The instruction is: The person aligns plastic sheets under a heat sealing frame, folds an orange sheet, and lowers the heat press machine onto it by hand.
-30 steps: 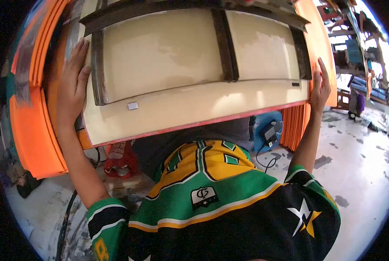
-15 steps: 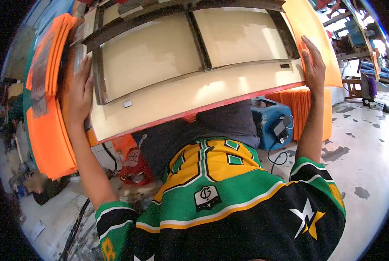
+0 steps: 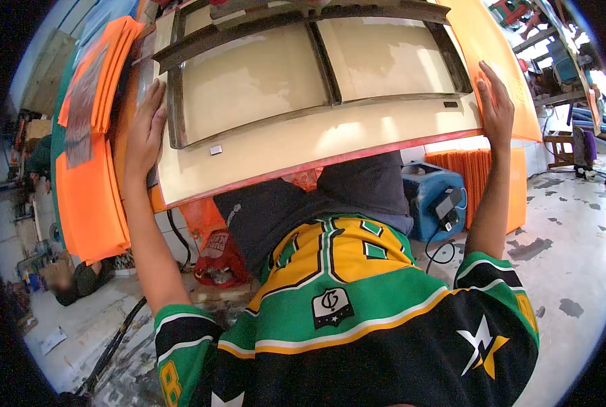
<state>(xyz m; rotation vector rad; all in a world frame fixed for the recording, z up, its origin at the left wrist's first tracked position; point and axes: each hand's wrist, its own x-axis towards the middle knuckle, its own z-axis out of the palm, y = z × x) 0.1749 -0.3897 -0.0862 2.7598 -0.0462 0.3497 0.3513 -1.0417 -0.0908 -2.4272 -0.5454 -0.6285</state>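
A cream-coloured board (image 3: 248,166) with a reddish front edge lies across the work surface ahead of me. A dark frame (image 3: 330,81) with crossbars rests on top of it. My left hand (image 3: 145,132) lies along the board's left edge with its fingers stretched out. At the right edge is my right hand (image 3: 496,105), fingers straight and upright, the palm turned toward the board. Near the front edge are a small white piece (image 3: 215,150) on the left and a small black piece (image 3: 451,104) on the right.
Folded orange sheets (image 3: 92,197) hang at the left, bound with tape. An orange stack (image 3: 496,183) stands at the right beside a blue box (image 3: 425,193) with a cable. A red bag (image 3: 218,258) sits below the board. Another person (image 3: 79,281) is at the far left.
The whole view has shifted slightly, so the board and orange sheets appear farther right. Both hands remain at the board's side edges.
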